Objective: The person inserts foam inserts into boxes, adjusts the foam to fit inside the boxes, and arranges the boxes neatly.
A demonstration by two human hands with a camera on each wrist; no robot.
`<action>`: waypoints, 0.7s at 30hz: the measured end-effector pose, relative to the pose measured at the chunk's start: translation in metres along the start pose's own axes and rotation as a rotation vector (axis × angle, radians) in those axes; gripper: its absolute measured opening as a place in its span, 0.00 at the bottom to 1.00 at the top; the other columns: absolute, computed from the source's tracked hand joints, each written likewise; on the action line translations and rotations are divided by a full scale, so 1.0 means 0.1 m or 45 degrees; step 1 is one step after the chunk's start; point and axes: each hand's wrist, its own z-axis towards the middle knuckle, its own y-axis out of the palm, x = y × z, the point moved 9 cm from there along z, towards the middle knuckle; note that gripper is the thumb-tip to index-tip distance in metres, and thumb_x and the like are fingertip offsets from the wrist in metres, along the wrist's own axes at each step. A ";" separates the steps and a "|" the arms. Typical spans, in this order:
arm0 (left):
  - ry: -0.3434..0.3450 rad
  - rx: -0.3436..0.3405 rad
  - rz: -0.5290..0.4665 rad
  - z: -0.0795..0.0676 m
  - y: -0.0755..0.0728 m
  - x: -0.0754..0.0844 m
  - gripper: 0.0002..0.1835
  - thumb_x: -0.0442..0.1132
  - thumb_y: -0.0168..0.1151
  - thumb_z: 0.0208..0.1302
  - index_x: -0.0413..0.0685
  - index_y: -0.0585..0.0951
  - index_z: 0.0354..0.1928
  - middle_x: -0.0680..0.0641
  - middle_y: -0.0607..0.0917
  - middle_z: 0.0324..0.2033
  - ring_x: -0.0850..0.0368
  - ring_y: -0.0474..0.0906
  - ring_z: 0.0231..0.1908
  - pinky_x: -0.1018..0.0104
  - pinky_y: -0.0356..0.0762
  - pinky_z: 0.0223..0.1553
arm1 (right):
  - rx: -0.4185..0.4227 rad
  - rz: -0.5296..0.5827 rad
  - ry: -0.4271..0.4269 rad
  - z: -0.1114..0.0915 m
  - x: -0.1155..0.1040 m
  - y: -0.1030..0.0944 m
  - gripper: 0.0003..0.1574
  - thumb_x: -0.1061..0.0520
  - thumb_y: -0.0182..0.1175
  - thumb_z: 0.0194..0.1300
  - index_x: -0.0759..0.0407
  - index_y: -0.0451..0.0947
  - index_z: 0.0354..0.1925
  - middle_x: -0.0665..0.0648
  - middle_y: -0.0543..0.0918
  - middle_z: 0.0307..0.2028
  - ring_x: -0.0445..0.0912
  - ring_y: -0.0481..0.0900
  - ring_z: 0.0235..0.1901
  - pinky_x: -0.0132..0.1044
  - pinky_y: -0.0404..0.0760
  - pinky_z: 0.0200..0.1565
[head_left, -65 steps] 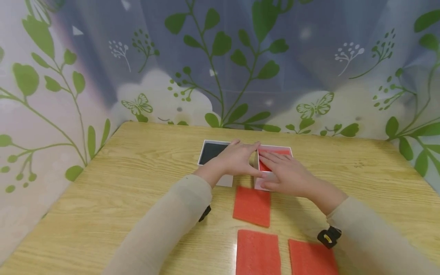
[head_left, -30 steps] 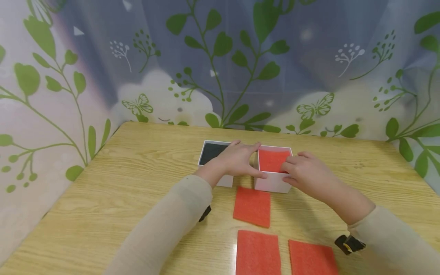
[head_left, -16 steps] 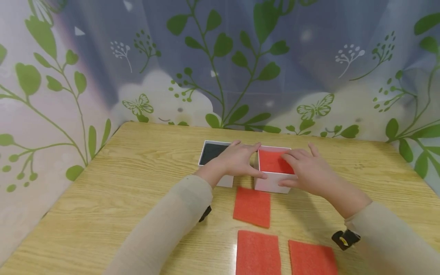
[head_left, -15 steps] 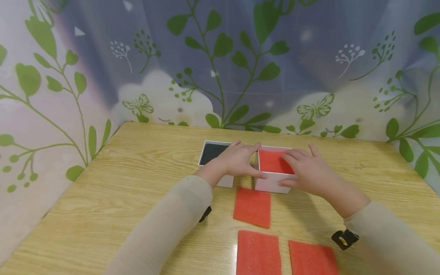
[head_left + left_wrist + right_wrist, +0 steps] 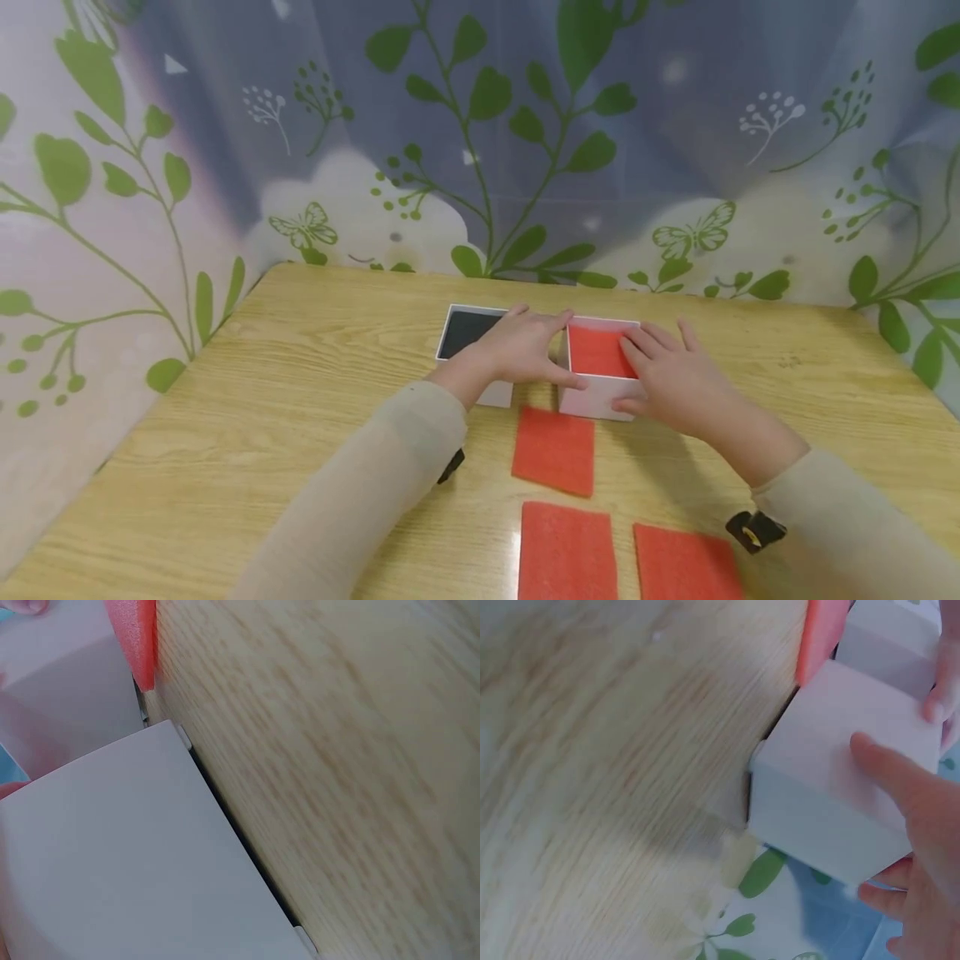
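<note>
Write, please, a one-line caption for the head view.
Left hand and right hand at a white box with red material inside; three red pieces lie on the wooden table.

We see the right hand point(image 5: 678, 379) shifted from the left side of the red-filled box point(image 5: 597, 398) to its right edge. Its fingers, bunched there a second ago, have straightened.

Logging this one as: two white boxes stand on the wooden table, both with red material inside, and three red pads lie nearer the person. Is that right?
Not quite. The head view shows black material inside the left box; only the right box has red material in it. The rest of your note holds.
</note>
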 end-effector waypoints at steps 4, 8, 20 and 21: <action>0.001 -0.006 0.005 0.01 0.01 0.01 0.54 0.72 0.57 0.50 0.49 0.52 0.72 0.51 0.65 0.66 0.60 0.60 0.64 0.55 0.38 0.68 | 0.039 0.000 -0.016 -0.07 -0.05 -0.05 0.46 0.41 0.68 0.52 0.70 0.71 0.59 0.68 0.72 0.58 0.62 0.64 0.61 0.66 0.48 0.60; 0.000 0.002 0.003 0.00 0.00 0.00 0.55 0.72 0.57 0.50 0.48 0.53 0.72 0.51 0.65 0.66 0.60 0.61 0.64 0.55 0.38 0.68 | 0.075 0.002 -0.031 -0.10 -0.09 -0.07 0.40 0.44 0.67 0.54 0.69 0.73 0.57 0.67 0.74 0.57 0.61 0.66 0.60 0.66 0.51 0.59; 0.002 -0.006 0.005 0.01 0.01 0.01 0.55 0.73 0.56 0.49 0.50 0.52 0.72 0.52 0.64 0.66 0.60 0.61 0.64 0.55 0.38 0.68 | 0.309 0.146 -0.058 -0.19 -0.09 -0.27 0.20 0.52 0.70 0.52 0.65 0.83 0.38 0.63 0.81 0.45 0.57 0.76 0.49 0.64 0.58 0.58; 0.000 -0.003 0.003 0.01 0.01 0.00 0.55 0.73 0.56 0.49 0.49 0.52 0.72 0.52 0.65 0.66 0.60 0.61 0.64 0.55 0.38 0.68 | 0.332 0.166 -0.049 -0.19 -0.07 -0.29 0.18 0.53 0.71 0.51 0.65 0.83 0.36 0.63 0.82 0.44 0.57 0.77 0.48 0.64 0.59 0.58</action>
